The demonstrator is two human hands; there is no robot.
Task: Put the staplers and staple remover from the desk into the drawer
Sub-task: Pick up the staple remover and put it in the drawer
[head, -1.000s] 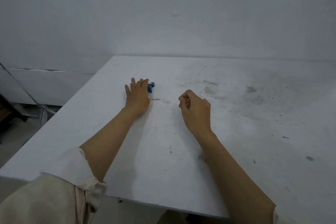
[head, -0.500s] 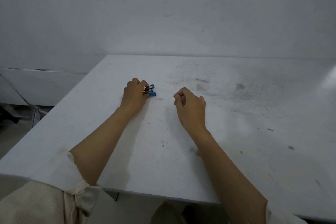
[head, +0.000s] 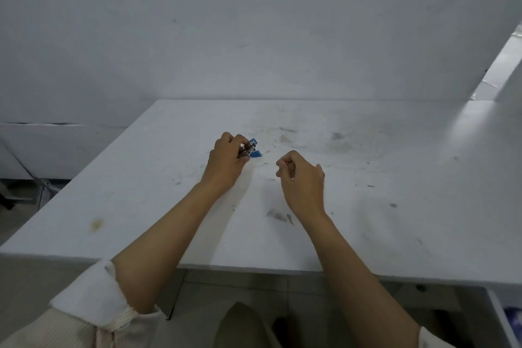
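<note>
My left hand (head: 226, 162) is closed around a small staple remover (head: 251, 148) with blue grips and metal jaws, held just above the white desk (head: 395, 206) near its middle. Only the blue ends and part of the metal stick out past my fingers. To its right, my right hand (head: 303, 178) hovers over the desk as a loose fist with nothing visible in it. The drawer (head: 505, 319) shows at the bottom right below the desk edge, pulled out, with something blue inside. No stapler is in view.
The desk top is scuffed and stained, and a white wall rises right behind it. Its left edge drops to the floor, where a metal frame (head: 42, 186) stands. My knee (head: 243, 325) shows under the front edge.
My left hand went from lying flat beside the staple remover to curling around it and lifting it slightly. The right hand stayed a loose fist. My head has pulled back, bringing the drawer into view.
</note>
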